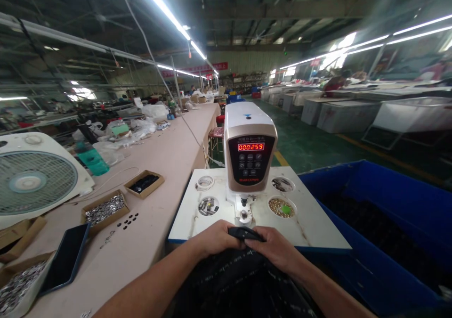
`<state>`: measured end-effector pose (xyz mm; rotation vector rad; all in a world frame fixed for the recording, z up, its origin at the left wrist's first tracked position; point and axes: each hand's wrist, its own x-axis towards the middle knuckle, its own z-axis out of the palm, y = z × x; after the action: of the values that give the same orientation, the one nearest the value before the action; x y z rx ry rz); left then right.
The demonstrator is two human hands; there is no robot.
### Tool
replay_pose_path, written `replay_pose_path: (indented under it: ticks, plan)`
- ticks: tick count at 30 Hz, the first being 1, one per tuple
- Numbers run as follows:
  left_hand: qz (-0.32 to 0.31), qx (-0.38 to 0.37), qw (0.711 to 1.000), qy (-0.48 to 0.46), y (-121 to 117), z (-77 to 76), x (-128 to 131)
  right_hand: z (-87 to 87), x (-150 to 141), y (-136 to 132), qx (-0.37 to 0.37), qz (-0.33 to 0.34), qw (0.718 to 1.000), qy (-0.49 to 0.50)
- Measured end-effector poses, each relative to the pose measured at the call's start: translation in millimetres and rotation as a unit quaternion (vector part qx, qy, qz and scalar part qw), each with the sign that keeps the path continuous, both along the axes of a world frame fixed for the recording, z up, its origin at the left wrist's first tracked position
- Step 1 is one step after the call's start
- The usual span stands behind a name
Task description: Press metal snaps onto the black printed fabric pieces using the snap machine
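A black garment (240,280) with small light markings is bunched in front of me. My left hand (219,237) pinches its folded edge from the left. From the right, my right hand (270,245) grips the same edge, thumb lying on the cloth. Just beyond my fingertips is the lower die of a white and gold button-pressing machine (250,143), its red display reading 000259. The cloth edge is held in front of the die; whether they touch I cannot tell. Round wells in the white machine table (226,228) hold metal parts, including brass-coloured pieces (278,207).
Left, a long worktable (169,167) carries a fan (35,181), a phone (67,256), a teal bottle (92,159) and cardboard boxes of metal fasteners (106,209). A large blue bin (370,176) with dark cloth stands close on the right.
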<state>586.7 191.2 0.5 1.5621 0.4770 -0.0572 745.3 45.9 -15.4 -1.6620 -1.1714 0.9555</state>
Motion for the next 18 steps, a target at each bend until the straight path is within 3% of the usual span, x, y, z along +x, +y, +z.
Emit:
replay_pose_path:
  ticks: [9, 18]
  plan:
    - [0.012, 0.073, 0.997, 0.022, 44.1, 0.6, 50.7, -2.7, 47.0, 46.7, -0.002, -0.016, 0.997, -0.08]
    - [0.027, 0.09, 0.995, 0.033, 60.2, -2.1, 66.8, 0.8, 59.1, 63.8, -0.018, -0.034, 0.994, -0.101]
